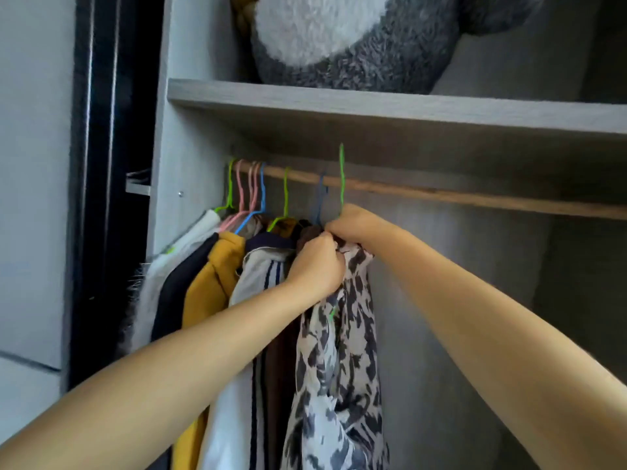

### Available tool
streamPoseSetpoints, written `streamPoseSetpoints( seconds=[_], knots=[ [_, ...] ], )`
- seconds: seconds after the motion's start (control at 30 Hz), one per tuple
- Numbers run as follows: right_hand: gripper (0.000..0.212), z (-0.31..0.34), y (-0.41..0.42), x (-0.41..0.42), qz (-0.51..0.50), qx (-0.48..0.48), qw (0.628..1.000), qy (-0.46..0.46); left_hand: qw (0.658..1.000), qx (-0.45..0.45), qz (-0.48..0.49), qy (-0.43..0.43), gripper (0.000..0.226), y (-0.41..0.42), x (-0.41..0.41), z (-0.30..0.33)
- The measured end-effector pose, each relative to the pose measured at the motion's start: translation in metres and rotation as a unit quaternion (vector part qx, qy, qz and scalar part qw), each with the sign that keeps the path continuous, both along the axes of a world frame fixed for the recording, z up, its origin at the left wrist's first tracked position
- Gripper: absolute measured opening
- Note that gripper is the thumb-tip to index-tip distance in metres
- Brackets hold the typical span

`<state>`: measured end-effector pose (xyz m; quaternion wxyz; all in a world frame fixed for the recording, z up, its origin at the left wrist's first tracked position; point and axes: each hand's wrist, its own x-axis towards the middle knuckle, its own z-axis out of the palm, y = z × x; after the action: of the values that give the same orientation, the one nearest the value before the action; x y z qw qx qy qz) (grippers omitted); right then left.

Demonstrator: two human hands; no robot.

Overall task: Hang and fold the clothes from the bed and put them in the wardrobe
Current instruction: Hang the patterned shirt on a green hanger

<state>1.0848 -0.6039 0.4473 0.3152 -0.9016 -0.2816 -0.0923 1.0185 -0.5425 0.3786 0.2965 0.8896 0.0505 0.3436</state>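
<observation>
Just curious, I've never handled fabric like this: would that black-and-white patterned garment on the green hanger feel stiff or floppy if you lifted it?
Probably floppy: the patterned garment hangs in loose folds and bunches where the left hand grips it. Likely light, since a thin green hanger carries it. It may slip off, as both hands, the right hand included, hold its top.

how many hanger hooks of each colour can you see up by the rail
Green wire hanger hooks: 3
Pink wire hanger hooks: 2
Light blue wire hanger hook: 1
Dark blue wire hanger hook: 1
Total: 7

The rightmost green hook rises from the right hand, above the wooden rail, and is not yet hung on it.
</observation>
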Motion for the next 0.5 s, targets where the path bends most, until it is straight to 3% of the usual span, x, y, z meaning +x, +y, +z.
streamPoseSetpoints(
  seconds=[0.1,0.2,0.27,0.37,0.43,0.5],
  knots=[
    [0.015,0.011,0.020,0.023,-0.023,-0.022,0.999,-0.009,0.987,0.134,0.085,0.032,0.027,0.020,0.019,0.023],
    [0.031,-0.008,0.033,0.043,-0.042,-0.109,0.993,-0.012,0.951,0.260,0.092,0.137,0.043,0.031,0.034,0.014],
    [0.035,-0.023,0.049,0.054,-0.066,-0.163,0.984,-0.031,0.939,0.289,0.082,0.170,0.053,0.040,0.042,-0.003],
    [0.036,-0.025,0.070,0.060,-0.033,-0.208,0.974,-0.078,0.948,0.286,0.078,0.115,0.063,0.059,0.044,-0.011],
    [0.036,-0.021,0.085,0.065,-0.011,-0.174,0.982,-0.067,0.955,0.260,0.094,0.107,0.067,0.073,0.039,-0.008],
    [0.037,-0.021,0.104,0.069,0.012,-0.114,0.992,-0.061,0.941,0.289,0.133,0.118,0.063,0.089,0.035,-0.004]
  ],
)
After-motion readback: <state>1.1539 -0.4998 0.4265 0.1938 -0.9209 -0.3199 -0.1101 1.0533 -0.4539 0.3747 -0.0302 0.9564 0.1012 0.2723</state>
